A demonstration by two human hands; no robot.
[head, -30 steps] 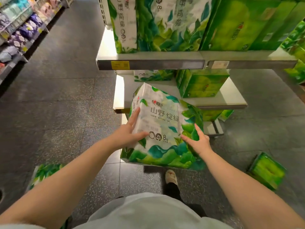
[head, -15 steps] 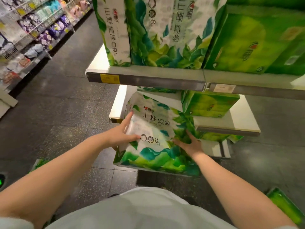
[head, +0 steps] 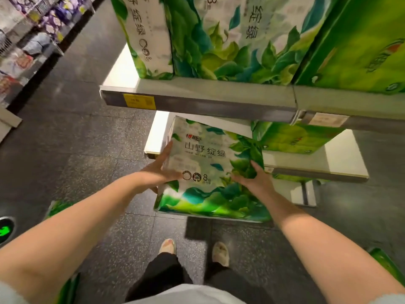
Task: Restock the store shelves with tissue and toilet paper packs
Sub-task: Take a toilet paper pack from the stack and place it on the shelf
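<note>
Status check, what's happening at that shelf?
Left hand, right hand pressing pack sides. Pack tilted toward lower shelf. Upper shelf edge overhead.

Held tissue pack (head: 210, 170), front face: "山野 绽绿" in dark print across upper middle, small red brand logo above it, too small to read for sure. Near lower left of that face: round marks, one reading "100%", then a large "8".

Left pack on upper shelf (head: 151, 36): same "绽绿" printed sideways w/ round marks and small "8" near bottom edge. Next pack (head: 230, 40): "绽绿" sideways, "8" at top edge.

Yellow price tag (head: 139, 101) at left end of upper shelf's front edge: print blurred, unreadable. Pale tag (head: 328, 119) toward right end: unreadable too.

Green arrow sign (head: 5, 231) on floor, far left.
</note>
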